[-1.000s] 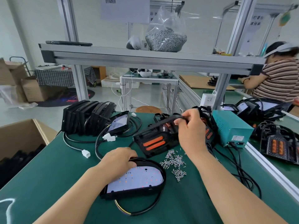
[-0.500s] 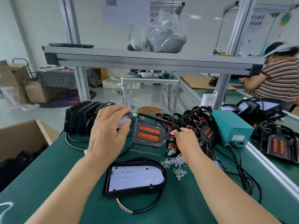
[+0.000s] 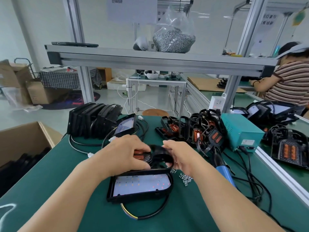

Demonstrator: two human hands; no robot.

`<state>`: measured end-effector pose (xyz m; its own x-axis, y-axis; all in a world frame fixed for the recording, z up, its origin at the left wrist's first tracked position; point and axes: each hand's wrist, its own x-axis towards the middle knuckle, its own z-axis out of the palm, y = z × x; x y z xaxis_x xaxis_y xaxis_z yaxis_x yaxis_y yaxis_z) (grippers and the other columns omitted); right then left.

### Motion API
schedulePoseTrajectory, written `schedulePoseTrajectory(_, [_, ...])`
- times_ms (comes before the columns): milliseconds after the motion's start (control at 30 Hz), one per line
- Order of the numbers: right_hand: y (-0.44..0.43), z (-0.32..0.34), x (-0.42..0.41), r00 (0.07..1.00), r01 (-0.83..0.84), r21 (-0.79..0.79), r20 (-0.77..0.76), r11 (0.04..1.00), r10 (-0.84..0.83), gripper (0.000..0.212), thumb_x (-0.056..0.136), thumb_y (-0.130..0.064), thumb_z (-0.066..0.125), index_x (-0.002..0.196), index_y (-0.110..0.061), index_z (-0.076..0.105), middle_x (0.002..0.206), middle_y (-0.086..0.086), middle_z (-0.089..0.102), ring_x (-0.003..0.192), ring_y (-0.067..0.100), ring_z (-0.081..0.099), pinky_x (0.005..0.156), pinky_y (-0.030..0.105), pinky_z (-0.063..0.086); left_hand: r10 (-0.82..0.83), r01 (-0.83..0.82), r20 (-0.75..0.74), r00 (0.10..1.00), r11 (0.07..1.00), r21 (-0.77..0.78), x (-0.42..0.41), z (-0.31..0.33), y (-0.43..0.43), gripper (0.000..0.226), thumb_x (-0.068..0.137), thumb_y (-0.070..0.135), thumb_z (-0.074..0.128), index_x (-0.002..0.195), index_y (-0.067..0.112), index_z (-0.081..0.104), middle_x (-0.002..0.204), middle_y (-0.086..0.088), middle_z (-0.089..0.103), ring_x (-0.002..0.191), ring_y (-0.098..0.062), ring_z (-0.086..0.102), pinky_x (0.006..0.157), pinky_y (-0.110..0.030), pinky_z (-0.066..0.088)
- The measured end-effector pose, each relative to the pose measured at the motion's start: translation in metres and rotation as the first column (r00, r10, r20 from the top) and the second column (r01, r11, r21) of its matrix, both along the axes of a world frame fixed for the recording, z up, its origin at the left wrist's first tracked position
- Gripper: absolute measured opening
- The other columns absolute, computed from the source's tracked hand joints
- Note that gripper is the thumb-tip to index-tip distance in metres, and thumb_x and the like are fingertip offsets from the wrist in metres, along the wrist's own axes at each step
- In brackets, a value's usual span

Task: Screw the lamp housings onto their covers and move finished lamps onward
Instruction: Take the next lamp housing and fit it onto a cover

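Housing (image 3: pixel 155 156) now lower, above cover (image 3: pixel 142 185); both hands' grip grasping it.

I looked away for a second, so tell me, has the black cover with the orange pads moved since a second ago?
Yes. The cover, then held up by the pile of covers, has come toward the person, down over the lamp housing.

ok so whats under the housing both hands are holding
The far edge of the open lamp cover with its white LED board lies under the housing. Both hands hide the housing's underside.
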<state>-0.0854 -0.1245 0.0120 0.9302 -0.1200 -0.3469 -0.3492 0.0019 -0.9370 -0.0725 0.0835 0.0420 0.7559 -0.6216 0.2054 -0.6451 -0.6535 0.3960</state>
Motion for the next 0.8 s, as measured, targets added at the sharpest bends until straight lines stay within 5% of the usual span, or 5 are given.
schedulePoseTrajectory(100, [-0.008,-0.004,0.001,1.000,-0.014,-0.206,0.007,0.978,0.016,0.027,0.098,-0.030,0.057,0.104,-0.006,0.069,0.087,0.001,0.062,0.071,0.013,0.056,0.067,0.026,0.048,0.032,-0.021,-0.142,0.989,0.997,0.079,0.000,-0.003,0.014,0.040,0.070,0.053,0.076,0.107,0.041,0.069,0.100,0.018,0.061,0.094,0.005,0.056,0.087,-0.020,0.047])
schedulePoseTrajectory(267, [-0.008,-0.016,-0.003,0.982,-0.186,-0.514,-0.119,0.837,0.146,0.026,0.099,-0.018,0.051,0.101,0.001,0.068,0.090,0.008,0.061,0.071,0.019,0.053,0.062,0.026,0.044,0.077,-0.047,-0.252,0.965,0.991,0.126,-0.002,-0.023,0.012,0.039,0.070,0.055,0.077,0.107,0.047,0.067,0.103,0.027,0.058,0.093,0.017,0.052,0.081,-0.008,0.041])
schedulePoseTrajectory(400, [-0.010,-0.025,-0.001,0.983,-0.185,-0.536,-0.111,0.824,0.149,0.009,0.097,-0.017,0.057,0.095,-0.010,0.062,0.090,0.011,0.058,0.060,0.015,0.050,0.054,0.023,0.043,0.085,-0.065,-0.303,0.949,0.995,0.076,-0.004,-0.031,0.008,0.037,0.067,0.057,0.075,0.103,0.051,0.066,0.104,0.028,0.058,0.095,0.014,0.054,0.086,-0.013,0.045])
schedulePoseTrajectory(800, [-0.015,-0.031,-0.006,0.979,-0.204,-0.558,-0.098,0.804,0.180,0.011,0.089,-0.008,0.056,0.080,-0.014,0.058,0.081,0.009,0.047,0.068,0.023,0.041,0.064,0.027,0.040,0.013,-0.030,-0.326,0.945,0.999,-0.046,-0.010,-0.045,0.005,0.039,0.069,0.047,0.082,0.106,0.047,0.069,0.106,0.028,0.056,0.101,0.012,0.051,0.087,-0.009,0.038])
